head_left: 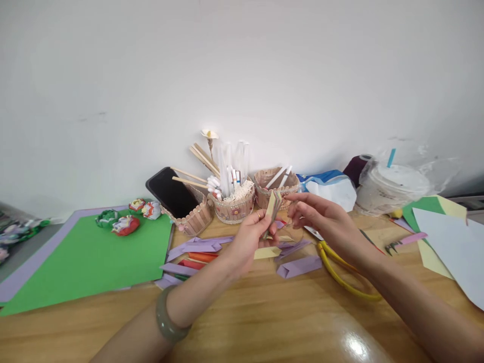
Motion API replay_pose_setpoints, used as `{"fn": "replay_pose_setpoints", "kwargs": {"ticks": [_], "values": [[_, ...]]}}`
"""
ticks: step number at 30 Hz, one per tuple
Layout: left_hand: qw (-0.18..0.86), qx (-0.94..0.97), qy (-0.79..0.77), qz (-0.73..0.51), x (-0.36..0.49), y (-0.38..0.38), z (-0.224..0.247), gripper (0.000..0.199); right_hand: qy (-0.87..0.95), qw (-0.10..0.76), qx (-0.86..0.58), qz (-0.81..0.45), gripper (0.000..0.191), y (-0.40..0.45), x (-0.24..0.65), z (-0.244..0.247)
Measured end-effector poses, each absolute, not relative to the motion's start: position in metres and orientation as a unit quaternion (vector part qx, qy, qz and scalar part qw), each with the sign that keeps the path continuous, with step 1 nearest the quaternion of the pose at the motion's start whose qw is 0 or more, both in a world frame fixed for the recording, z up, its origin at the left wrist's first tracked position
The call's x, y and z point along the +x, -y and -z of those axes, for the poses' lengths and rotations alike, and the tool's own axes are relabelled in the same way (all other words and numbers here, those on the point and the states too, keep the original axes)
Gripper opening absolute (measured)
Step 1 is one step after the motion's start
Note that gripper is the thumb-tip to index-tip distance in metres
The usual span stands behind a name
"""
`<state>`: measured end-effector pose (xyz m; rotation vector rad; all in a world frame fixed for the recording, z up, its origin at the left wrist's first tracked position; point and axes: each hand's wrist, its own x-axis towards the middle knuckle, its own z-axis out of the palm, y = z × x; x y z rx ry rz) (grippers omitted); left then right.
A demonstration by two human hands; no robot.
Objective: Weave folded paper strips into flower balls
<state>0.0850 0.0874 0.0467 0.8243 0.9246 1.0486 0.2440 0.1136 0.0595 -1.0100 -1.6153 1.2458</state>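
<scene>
My left hand [251,234] is closed around a small bundle of folded yellow paper strips [272,212], held upright above the table. Just to its right, my right hand [317,214] has its index finger reaching toward the bundle and its other fingers bent. A thin thread [298,239] loops below those fingers and seems to run from them; it is faint. Beneath the hands lie folded purple strips [298,266], a folded yellow strip [267,252] and orange-red strips [202,257].
Craft-stick baskets [234,209] with cotton swabs and sticks stand by the wall; a phone [170,191] leans in one. Paper flowers [126,225] sit on green paper [94,257]. Yellow-handled scissors [348,287], a pink-handled tool [408,241] and a lidded cup [397,181] are right.
</scene>
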Motion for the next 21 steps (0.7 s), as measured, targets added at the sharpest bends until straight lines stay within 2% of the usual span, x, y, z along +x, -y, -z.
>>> {"fn": "replay_pose_setpoints", "kwargs": {"ticks": [3, 9, 12, 21], "values": [[0.632, 0.386, -0.439, -0.508, 0.086, -0.090, -0.043, 0.018, 0.675, 0.445, -0.406, -0.425, 0.017, -0.109, 0.243, -0.061], [0.590, 0.416, -0.439, -0.535, 0.088, -0.090, -0.037, 0.022, 0.791, 0.411, -0.346, -0.292, 0.014, -0.104, 0.239, -0.057], [0.582, 0.430, -0.440, -0.531, 0.089, -0.089, -0.037, 0.022, 0.813, 0.406, -0.363, -0.205, 0.012, -0.103, 0.239, -0.055], [0.530, 0.498, -0.451, -0.518, 0.091, -0.084, -0.027, 0.021, 0.797, 0.368, -0.438, -0.194, 0.018, -0.092, 0.231, -0.054]]}}
